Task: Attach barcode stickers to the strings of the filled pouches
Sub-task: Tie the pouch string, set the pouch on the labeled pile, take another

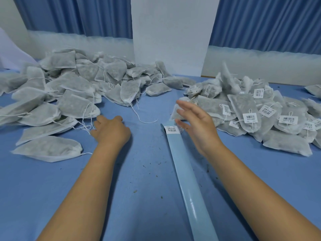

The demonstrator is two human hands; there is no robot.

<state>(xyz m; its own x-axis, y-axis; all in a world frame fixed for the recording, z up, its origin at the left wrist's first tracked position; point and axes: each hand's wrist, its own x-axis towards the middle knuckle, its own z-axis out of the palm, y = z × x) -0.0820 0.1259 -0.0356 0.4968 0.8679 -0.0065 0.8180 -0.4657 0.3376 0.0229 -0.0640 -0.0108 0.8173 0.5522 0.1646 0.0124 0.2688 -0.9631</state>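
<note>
Left of centre, the left hand point(111, 132) curls at the strings point(84, 125) of the unlabelled pouches point(74, 103), just to its left; a pinch cannot be told. Right hand point(192, 122), fingers spread, hovers with the barcode sticker point(171, 129) just left of it.

Open blue tablecloth point(147, 153) runs between a heap of untagged grey mesh pouches point(69, 87), left, and a barcode-tagged heap point(251, 110), right; a pale blue backing strip point(184, 171) crosses it.
</note>
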